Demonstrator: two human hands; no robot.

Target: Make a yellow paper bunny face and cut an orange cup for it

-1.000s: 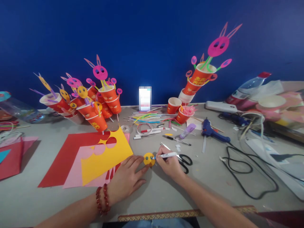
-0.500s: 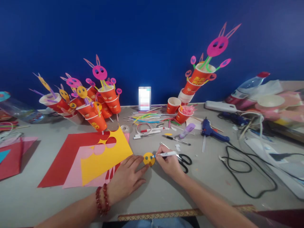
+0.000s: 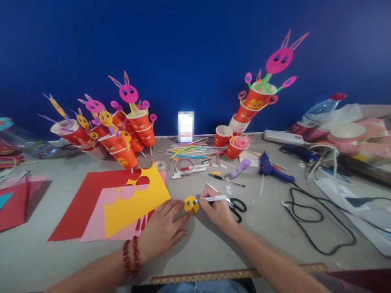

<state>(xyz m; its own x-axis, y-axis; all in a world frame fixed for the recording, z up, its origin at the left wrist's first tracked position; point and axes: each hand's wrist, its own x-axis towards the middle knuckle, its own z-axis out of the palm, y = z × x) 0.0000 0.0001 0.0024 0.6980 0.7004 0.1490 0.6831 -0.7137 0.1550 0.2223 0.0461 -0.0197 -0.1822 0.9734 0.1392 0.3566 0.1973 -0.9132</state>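
Note:
A small yellow paper disc [image 3: 191,208] lies flat on the grey table, with two dark blue-green eye spots on it. My left hand [image 3: 165,226] rests flat on the table with fingers stretched out, the fingertips pressing the disc's left and lower edge. My right hand [image 3: 218,211] is closed around a white marker [image 3: 214,198], whose blue tip touches the right eye spot. Partly covered by that hand, a pair of scissors [image 3: 240,204] with black handles lies just behind it. Yellow paper [image 3: 137,207] with round cut-outs lies beside my left hand, over pink and red sheets.
Decorated red paper cups [image 3: 143,136] with pink and yellow faces stand at back left; a taller stack [image 3: 249,112] stands at back right. A blue glue gun [image 3: 275,171], its cord and a purple glue stick [image 3: 241,167] lie to the right. Coloured sticks [image 3: 189,151] lie behind.
Almost nothing differs. The marker tip stays at the right eye spot, and my left hand keeps its place on the disc.

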